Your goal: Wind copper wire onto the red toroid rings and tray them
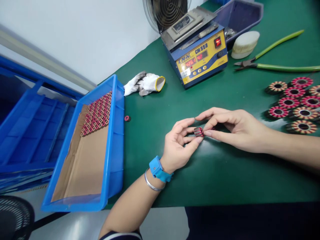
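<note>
Both hands meet over the green desk (225, 173), well in front of the yellow-and-blue solder pot (200, 55), and pinch one small wound coil (199, 132) between them: the left hand (178, 146) grips it with thumb and forefinger from its near side, the right hand (232, 128) closes its fingertips on the far side, other fingers loosely curled. The coil is held just above the mat, touching nothing but the fingers. Right of the solder pot's front, a cluster of finished coils (295, 103) lies near the picture's right edge, well apart from the hands, with bare mat between. Green-handled cutters (275, 63) and a pale oval block (245, 43) lie right of the solder pot. Left of it a white glove (145, 83) lies crumpled, and further left a blue tray (112, 150) sits along the desk's left edge, lined with cardboard and holding a patch of small coils at its far end. One stray coil (127, 118) rests just beside the tray's right wall. Between tray and hands the mat is open, down to the desk's near edge
</note>
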Motion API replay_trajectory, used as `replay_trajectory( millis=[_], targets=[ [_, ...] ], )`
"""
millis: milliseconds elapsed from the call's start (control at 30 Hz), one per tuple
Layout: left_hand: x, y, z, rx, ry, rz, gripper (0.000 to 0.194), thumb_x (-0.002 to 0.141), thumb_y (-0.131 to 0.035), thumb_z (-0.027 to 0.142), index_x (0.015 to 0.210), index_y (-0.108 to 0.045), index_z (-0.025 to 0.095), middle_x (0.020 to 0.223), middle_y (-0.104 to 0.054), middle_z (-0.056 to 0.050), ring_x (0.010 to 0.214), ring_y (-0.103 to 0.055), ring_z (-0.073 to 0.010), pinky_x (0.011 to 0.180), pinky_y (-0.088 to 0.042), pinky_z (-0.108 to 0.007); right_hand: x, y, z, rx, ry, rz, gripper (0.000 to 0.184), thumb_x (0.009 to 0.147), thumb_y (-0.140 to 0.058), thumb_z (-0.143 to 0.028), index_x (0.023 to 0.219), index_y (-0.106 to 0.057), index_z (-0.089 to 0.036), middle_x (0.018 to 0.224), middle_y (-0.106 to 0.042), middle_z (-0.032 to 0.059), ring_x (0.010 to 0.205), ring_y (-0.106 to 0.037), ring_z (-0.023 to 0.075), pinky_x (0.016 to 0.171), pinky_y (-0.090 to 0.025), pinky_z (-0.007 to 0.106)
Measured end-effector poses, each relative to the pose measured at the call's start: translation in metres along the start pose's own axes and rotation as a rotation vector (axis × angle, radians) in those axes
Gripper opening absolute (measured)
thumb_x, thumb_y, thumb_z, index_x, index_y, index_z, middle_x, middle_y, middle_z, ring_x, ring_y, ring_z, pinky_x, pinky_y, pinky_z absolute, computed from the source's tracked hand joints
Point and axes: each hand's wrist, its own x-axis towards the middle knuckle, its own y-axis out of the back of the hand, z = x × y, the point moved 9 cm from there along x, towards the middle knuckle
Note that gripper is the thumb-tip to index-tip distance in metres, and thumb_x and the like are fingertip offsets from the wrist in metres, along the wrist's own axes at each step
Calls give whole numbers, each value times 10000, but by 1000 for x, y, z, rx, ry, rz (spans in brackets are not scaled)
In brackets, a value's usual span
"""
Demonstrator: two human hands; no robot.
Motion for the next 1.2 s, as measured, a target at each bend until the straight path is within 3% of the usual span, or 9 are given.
replay_trajectory(
  millis=[133,333,433,567,733,900,1033,1200],
  targets=[
    [-1,3,3,27,-36,10,375,783,-862,261,1112,-711,163,1419,-543,-137,1062,-715,-201,825,-660,-263,0,2,0,6,15,16,191,836,-774,-423,802,-770,-235,1083,-730,70,998,-712,251,958,-554,420],
    [-1,3,3,-22,-37,17,365,753,-886,206,1057,-690,156,1324,-604,-103,1044,-720,-149,886,-633,-226,-2,0,-2,17,27,26,181,847,-769,-409,786,-763,-238,1099,-721,71,991,-712,248,927,-566,413],
    [0,2,2,-43,-22,21,394,745,-897,229,1055,-663,161,1234,-654,-87,1044,-722,-153,908,-630,-242,-5,-1,-4,1,49,35,153,856,-763,-381,788,-749,-244,1161,-703,74,1079,-695,272,973,-554,438],
    [1,2,-2,-24,27,36,473,718,-921,321,1054,-628,164,1087,-711,-83,980,-737,-184,876,-645,-298,-11,-2,-17,-91,123,36,69,853,-754,-305,809,-730,-257,1298,-655,82,1210,-640,311,1010,-545,466],
    [1,7,-8,-41,104,77,515,683,-944,364,1024,-616,160,992,-735,-66,919,-740,-159,844,-626,-260,-19,-11,-44,-106,308,-78,44,867,-706,-202,858,-705,-245,1353,-635,80,1238,-628,273,1007,-548,399],
    [0,4,-10,-59,141,48,488,713,-925,361,1052,-642,153,989,-752,-73,886,-742,-146,797,-618,-230,-8,7,-19,-100,123,64,177,883,-741,-344,1033,-717,-253,1324,-650,81,1215,-641,276,1067,-498,430],
    [-1,2,-11,-38,133,31,498,702,-930,362,1060,-657,150,973,-748,-74,899,-738,-161,783,-621,-240,-3,-4,-8,-61,90,-39,143,932,-686,-367,889,-737,-241,1124,-718,62,1011,-699,231,922,-543,382],
    [0,0,-10,-61,105,17,504,662,-953,310,1052,-678,146,958,-749,-65,880,-728,-130,758,-609,-191,-3,-8,-3,-51,46,-84,214,957,-657,-408,854,-738,-238,1110,-709,59,987,-699,226,858,-529,367]
  ],
)
